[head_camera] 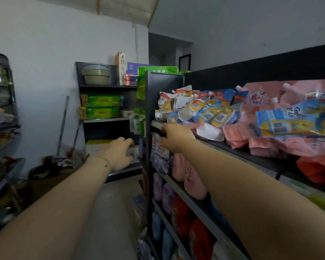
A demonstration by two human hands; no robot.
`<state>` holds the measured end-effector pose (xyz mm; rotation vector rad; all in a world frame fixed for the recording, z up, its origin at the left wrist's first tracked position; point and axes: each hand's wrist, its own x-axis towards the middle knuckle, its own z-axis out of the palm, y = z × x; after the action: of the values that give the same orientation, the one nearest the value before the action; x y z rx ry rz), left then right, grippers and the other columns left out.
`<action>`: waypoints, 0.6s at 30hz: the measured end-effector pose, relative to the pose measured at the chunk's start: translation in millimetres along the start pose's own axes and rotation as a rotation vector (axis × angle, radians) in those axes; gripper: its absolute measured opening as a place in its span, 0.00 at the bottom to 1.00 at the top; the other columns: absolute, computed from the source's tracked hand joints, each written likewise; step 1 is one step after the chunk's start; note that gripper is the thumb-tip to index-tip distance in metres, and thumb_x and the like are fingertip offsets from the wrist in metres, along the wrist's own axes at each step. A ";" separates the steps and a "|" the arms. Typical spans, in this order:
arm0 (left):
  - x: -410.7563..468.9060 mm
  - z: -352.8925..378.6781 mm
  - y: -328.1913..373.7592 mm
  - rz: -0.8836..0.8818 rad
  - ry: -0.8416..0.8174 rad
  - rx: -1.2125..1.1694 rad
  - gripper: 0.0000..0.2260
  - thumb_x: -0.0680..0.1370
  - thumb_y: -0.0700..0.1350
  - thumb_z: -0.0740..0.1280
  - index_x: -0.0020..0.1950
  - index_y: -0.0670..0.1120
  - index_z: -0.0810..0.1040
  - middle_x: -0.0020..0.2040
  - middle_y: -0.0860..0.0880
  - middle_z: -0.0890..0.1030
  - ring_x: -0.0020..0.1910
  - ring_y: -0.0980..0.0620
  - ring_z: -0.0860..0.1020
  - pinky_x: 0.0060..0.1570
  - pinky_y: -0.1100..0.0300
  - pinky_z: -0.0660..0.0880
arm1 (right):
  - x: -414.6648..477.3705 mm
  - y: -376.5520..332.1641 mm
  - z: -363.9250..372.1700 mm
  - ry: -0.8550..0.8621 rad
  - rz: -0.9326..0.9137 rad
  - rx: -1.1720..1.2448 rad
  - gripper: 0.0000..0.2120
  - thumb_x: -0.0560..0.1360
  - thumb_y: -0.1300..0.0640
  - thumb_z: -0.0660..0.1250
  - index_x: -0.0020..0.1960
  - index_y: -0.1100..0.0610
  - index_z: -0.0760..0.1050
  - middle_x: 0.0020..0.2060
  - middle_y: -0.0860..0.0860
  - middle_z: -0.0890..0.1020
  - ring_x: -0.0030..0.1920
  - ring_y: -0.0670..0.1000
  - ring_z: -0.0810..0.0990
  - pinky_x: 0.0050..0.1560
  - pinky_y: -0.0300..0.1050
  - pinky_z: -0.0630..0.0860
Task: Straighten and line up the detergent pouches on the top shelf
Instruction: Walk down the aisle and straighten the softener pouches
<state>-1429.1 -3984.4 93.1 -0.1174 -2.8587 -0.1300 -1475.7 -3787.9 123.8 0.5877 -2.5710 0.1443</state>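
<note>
Bare-armed, a person's right hand (174, 136) reaches knuckles-up to the top shelf (238, 147) front edge, fingers curled, grip unclear. The left hand (120, 154), loosely curled, hangs empty beside it. Blue pouches (212, 111) partly reading "fort" and pink pouches (251, 136) lie jumbled on that shelf.

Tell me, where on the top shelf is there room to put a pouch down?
Only the bare dark strip of the black top shelf along its front edge, between the right hand and the pink plastic pouches. Behind it, blue-and-yellow spouted pouches lie heaped and overlapping, so it is crowded.
</note>
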 end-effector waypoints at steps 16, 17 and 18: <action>181.8 58.6 -77.8 0.049 0.018 -0.006 0.18 0.78 0.51 0.62 0.68 0.51 0.67 0.62 0.48 0.69 0.60 0.46 0.72 0.54 0.52 0.73 | 162.6 45.6 97.2 -0.011 0.142 0.003 0.15 0.76 0.53 0.61 0.61 0.56 0.72 0.58 0.56 0.77 0.56 0.59 0.76 0.49 0.49 0.70; 197.5 58.7 -80.3 0.061 0.024 0.000 0.18 0.78 0.51 0.62 0.68 0.51 0.67 0.63 0.48 0.69 0.60 0.46 0.72 0.53 0.52 0.73 | 177.6 49.5 102.0 -0.005 0.151 0.015 0.14 0.75 0.53 0.61 0.59 0.56 0.72 0.57 0.56 0.78 0.55 0.59 0.76 0.49 0.49 0.71; 213.5 59.2 -83.3 0.071 0.029 0.004 0.18 0.79 0.51 0.62 0.68 0.51 0.67 0.63 0.48 0.69 0.60 0.46 0.72 0.53 0.52 0.72 | 192.6 52.8 106.5 0.000 0.152 0.025 0.13 0.75 0.53 0.60 0.58 0.57 0.72 0.56 0.56 0.78 0.54 0.59 0.76 0.49 0.50 0.72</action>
<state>-1657.5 -4046.7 89.1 -0.2144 -2.8213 -0.1100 -1696.9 -3835.6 125.7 0.4004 -2.6166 0.2287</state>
